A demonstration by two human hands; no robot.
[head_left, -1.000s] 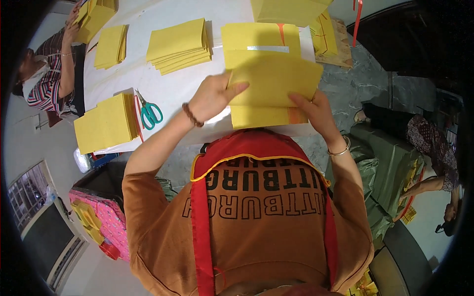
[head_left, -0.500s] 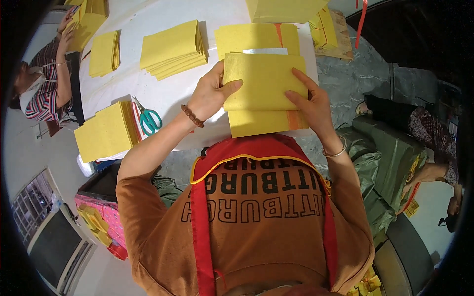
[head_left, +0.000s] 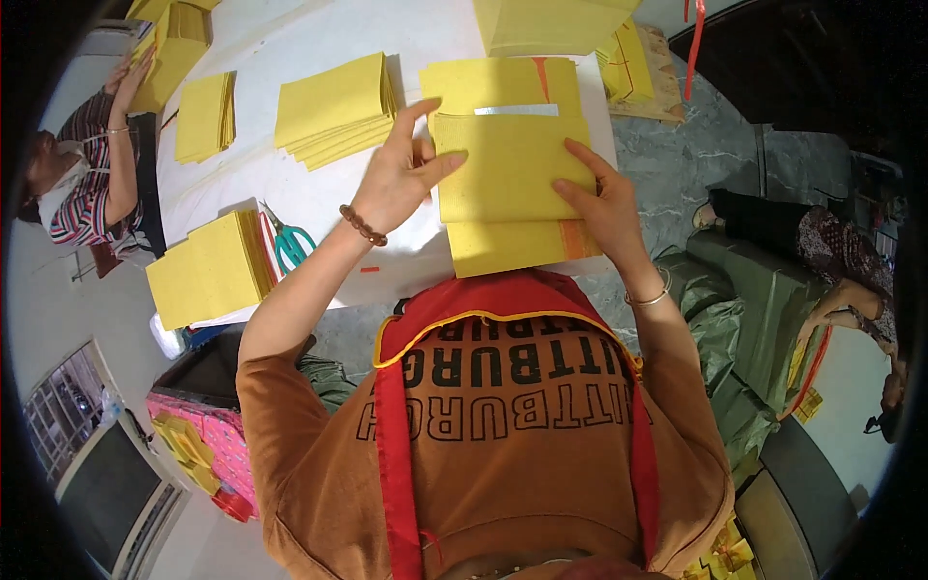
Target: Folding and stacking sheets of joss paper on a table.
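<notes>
A rectangular piece of yellow paper [head_left: 503,169] lies in front of me across other yellow papers. An orange-marked sheet [head_left: 503,249] sticks out below it, and a sheet with a red strip [head_left: 483,85] lies beyond. A white slip [head_left: 517,110] shows along its far edge. My right hand [head_left: 604,203] holds the paper's right edge, thumb and forefinger on top, other fingers partly hidden. Beside the left edge is my left hand [head_left: 401,174], fingers apart and holding nothing. Green-handled scissors [head_left: 292,244] lie left of my left forearm, against a yellow paper stack [head_left: 208,271].
More yellow stacks, a fanned one [head_left: 333,108] and a narrow one [head_left: 203,118], lie on the white table [head_left: 256,43]. A co-worker [head_left: 106,184] handles yellow paper at far left; another person [head_left: 851,261] is at right, near green-wrapped bundles [head_left: 739,280].
My left hand has let go of the paper's left edge and spread its fingers. My right hand stays at the right edge. The view has shifted slightly.
</notes>
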